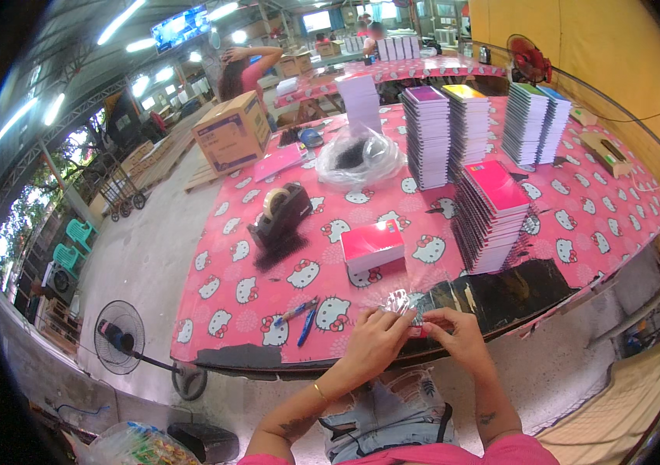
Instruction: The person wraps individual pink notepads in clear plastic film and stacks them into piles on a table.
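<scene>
At the near edge of the table, my left hand (380,335) presses on a shiny, crinkled piece of clear plastic (397,301), its fingers bent over it. My right hand (458,338) pinches the right end of the same plastic between thumb and fingers. What lies inside the plastic, if anything, is mostly hidden by my hands. Just beyond them lies a short stack of pink-covered notebooks (373,245). Left of my hands are a blue pen (307,326) and a second pen-like tool (296,310).
A tall stack of pink spiral notebooks (492,221) stands to the right, with purple (428,139), yellow (468,128) and green (525,128) stacks behind. A black tape dispenser (282,213), a clear plastic bag (361,159) and a cardboard box (230,133) are farther left. Other people are beyond.
</scene>
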The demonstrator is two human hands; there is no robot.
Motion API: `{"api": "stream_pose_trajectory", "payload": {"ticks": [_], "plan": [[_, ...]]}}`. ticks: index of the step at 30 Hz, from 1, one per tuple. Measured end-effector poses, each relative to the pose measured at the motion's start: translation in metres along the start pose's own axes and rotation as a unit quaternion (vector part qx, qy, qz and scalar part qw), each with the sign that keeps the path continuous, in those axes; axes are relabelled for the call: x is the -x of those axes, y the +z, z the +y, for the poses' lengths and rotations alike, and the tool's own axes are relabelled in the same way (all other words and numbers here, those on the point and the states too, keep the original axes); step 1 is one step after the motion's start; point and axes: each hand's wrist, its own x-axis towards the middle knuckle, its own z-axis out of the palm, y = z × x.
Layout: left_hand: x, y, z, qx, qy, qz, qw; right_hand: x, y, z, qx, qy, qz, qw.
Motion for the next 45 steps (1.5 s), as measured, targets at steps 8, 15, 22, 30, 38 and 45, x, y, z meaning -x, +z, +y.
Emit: {"api": "stream_pose_trajectory", "payload": {"ticks": [8, 15, 22, 30, 38, 45], "plan": [[0.001, 0.001, 0.000, -0.005, 0.028, 0.004, 1.000, -0.003, -0.008, -0.005, 0.017, 0.034, -0.031, 0.999], [0.004, 0.007, -0.005, 0.018, 0.031, 0.025, 0.999, -0.013, -0.023, 0.023, -0.109, 0.073, -0.112, 0.985], [0.001, 0.005, -0.011, 0.045, 0.028, 0.013, 0.999, -0.030, -0.017, 0.023, -0.057, 0.017, -0.141, 0.988], [0.006, 0.008, -0.004, -0.005, 0.048, 0.030, 0.998, -0.023, 0.005, 0.008, 0.161, -0.084, 0.014, 0.983], [-0.016, -0.023, -0.009, 0.121, 0.023, 0.054, 0.991, -0.006, -0.006, 0.006, 0.088, 0.004, -0.137, 0.987], [0.013, -0.007, -0.040, 0.076, -0.124, 0.224, 0.964, -0.034, -0.073, -0.088, 0.353, -0.345, 0.224, 0.841]]}}
